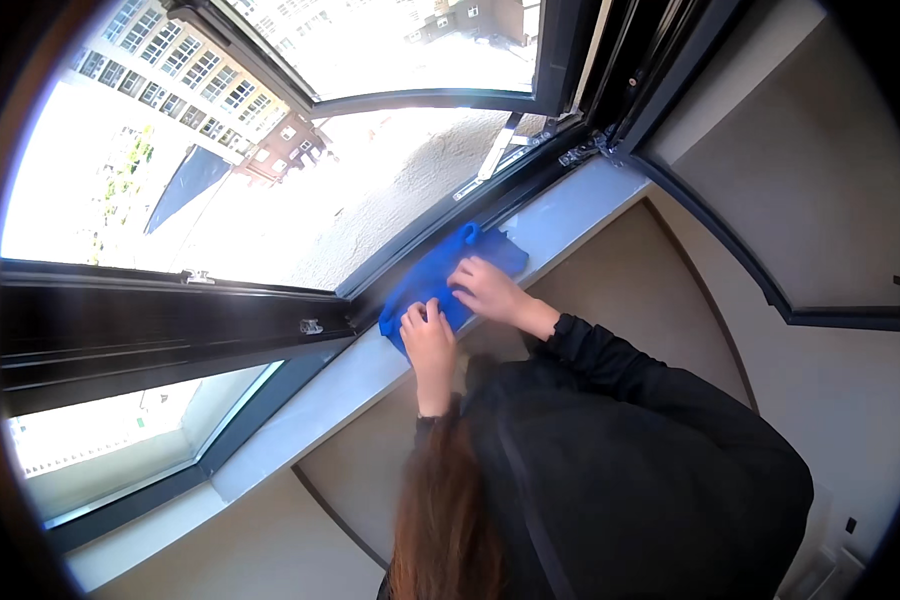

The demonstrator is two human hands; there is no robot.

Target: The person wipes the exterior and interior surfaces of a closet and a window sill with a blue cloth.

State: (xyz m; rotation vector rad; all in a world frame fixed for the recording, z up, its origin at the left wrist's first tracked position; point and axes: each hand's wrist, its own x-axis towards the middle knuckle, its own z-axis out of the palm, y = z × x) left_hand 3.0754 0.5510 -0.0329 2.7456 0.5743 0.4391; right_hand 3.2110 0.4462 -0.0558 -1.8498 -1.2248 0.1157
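A blue cloth [425, 279] lies crumpled along the light windowsill [300, 409], against the dark window frame. One of its edges is rolled up near the frame. My left hand [429, 343] rests on the near left part of the cloth, its fingers bent into the fabric. Farther right, my right hand [489, 289] holds the cloth's middle with curled fingers. The fingertips of both hands are partly hidden in the folds.
An open window sash [427, 101] swings outward beyond the sill, with a metal stay hinge [499, 154] at its foot. On the right, a dark-framed screen panel [712, 240] stands inward. Outside are buildings [195, 64], far below and bright.
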